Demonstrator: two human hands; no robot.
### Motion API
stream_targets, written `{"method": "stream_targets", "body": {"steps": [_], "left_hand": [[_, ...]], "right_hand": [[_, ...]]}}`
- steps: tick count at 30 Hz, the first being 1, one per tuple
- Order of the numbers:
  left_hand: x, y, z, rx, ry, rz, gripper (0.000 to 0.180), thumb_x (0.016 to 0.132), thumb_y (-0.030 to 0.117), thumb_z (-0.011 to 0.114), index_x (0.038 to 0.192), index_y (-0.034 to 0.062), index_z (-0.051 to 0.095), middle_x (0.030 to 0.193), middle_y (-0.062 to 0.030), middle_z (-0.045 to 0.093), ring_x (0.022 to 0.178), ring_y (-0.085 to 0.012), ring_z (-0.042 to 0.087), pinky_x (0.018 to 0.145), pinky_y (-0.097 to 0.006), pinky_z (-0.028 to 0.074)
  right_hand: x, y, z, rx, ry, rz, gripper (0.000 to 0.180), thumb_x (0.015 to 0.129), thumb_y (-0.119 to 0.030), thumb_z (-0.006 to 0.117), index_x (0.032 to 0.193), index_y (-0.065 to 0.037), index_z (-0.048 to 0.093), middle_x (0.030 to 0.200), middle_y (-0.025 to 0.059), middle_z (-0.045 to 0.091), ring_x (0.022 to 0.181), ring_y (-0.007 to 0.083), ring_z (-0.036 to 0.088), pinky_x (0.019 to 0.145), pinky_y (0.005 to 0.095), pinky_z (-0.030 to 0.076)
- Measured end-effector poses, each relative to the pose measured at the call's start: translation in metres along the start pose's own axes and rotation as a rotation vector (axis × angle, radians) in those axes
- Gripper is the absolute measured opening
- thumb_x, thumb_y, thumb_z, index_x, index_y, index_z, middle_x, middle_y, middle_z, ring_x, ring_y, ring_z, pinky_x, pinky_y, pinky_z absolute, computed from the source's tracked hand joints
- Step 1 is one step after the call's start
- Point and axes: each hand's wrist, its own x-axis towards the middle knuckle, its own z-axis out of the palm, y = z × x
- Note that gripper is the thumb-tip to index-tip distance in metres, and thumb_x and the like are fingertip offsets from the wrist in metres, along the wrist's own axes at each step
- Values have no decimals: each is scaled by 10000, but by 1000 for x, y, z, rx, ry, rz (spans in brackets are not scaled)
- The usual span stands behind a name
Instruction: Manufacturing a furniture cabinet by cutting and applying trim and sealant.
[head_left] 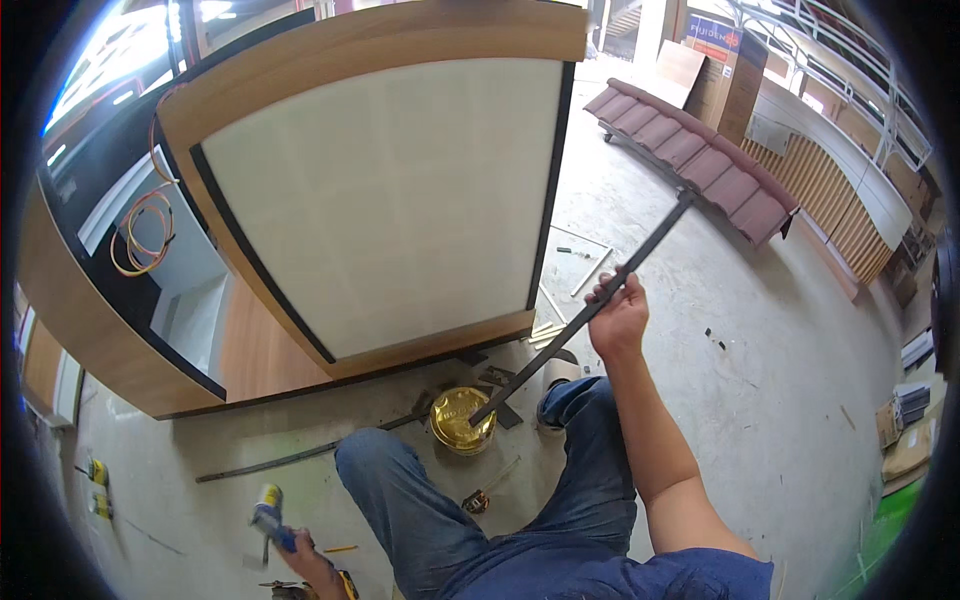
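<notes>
My right hand [620,318] is closed round a long, flat dark strip [570,330], held at a slant. Its lower end reaches a round tin with a shiny gold lid [455,408], which stands on the floor between my knees. At lower left, my left hand [312,568] grips a blue and yellow object [268,512] whose exact kind I cannot make out; it is slightly blurred. Near that hand lie a yellow pencil [341,548] and a partly hidden yellow-and-black tool [347,584]. A tape measure [476,502] rests on the floor below the tin.
Ahead stands a wood-edged cabinet with a white panel [390,200]; coiled orange cable [145,235] hangs at its left. Another dark strip [300,461] and short black offcuts lie by its base. A tiled roof-like piece [690,155] and a carton [728,85] are at far right.
</notes>
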Motion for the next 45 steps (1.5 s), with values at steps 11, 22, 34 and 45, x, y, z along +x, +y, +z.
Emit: {"method": "stream_targets", "body": {"steps": [11, 22, 34, 45], "left_hand": [[-108, 165, 73, -291, -647, 549, 486, 918, 296, 701, 1300, 17, 589, 1197, -108, 611, 1218, -289, 596, 1214, -546, 348], [-131, 203, 199, -489, -1138, 223, 423, 940, 367, 711, 1217, 67, 598, 1022, -104, 612, 1084, -336, 651, 1127, -632, 416], [-122, 217, 246, -485, -1252, 199, 382, 918, 306, 697, 1183, 40, 628, 993, -124, 631, 983, -318, 658, 1002, -583, 521], [-124, 222, 252, -492, -1271, 204, 369, 896, 221, 696, 1203, 27, 635, 1008, -137, 639, 1010, -323, 650, 1038, -591, 499]], "right_hand": [[-36, 35, 8, 105, -236, 172, 236, 1074, -299, 474, 1168, -110, 578, 988, 44, 632, 891, 176, 595, 815, 350, 486], [-54, 54, -6, 35, -238, 219, 187, 1081, -286, 485, 1150, -122, 543, 948, 23, 596, 867, 155, 586, 781, 329, 485], [-63, 55, -4, 16, -180, 266, 164, 1083, -275, 483, 1163, -138, 523, 969, 42, 591, 876, 162, 568, 825, 341, 475], [-67, 57, 1, -5, -224, 287, 174, 1072, -265, 480, 1164, -129, 536, 982, 36, 579, 902, 159, 567, 842, 336, 477]]}}
